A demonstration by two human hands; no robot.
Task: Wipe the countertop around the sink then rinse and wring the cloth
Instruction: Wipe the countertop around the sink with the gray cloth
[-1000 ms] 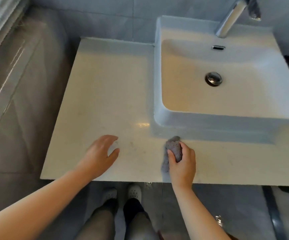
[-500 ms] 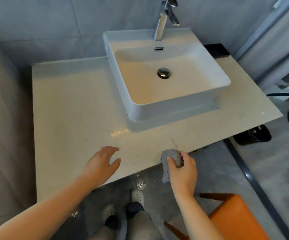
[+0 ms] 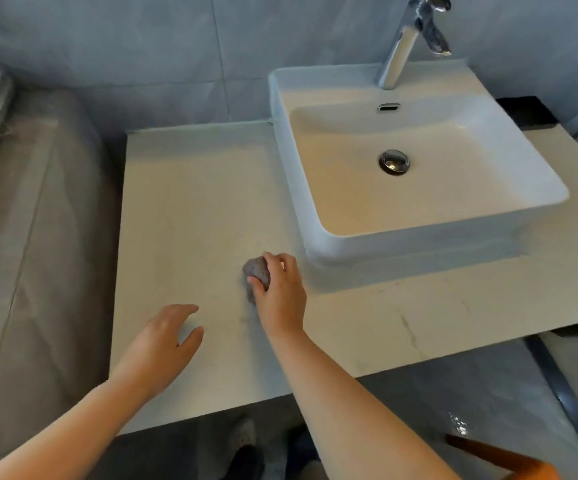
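Press bunched grey cloth (image 3: 257,270), gripped in curled fingers of right hand (image 3: 282,296) on pale stone countertop (image 3: 194,209) near front-left corner of white square sink (image 3: 315,242), flatter for wider strokes, beside loose-fingered empty left hand (image 3: 166,341).

Pale stone-look countertop (image 3: 194,202), smooth, low sheen, faint brownish veins. White glazed sink (image 3: 419,245), ceramic by the look, glossy. Polished metal tap (image 3: 398,53) and drain (image 3: 394,161), mirror-bright. Grey cloth (image 3: 257,268), nubbly weave, matt. Grey tiled wall (image 3: 142,46), smooth, satin. Grey floor (image 3: 453,403), glossy, throws back a glint of light. Orange-brown stool (image 3: 509,462) corner, wood-like, matt.
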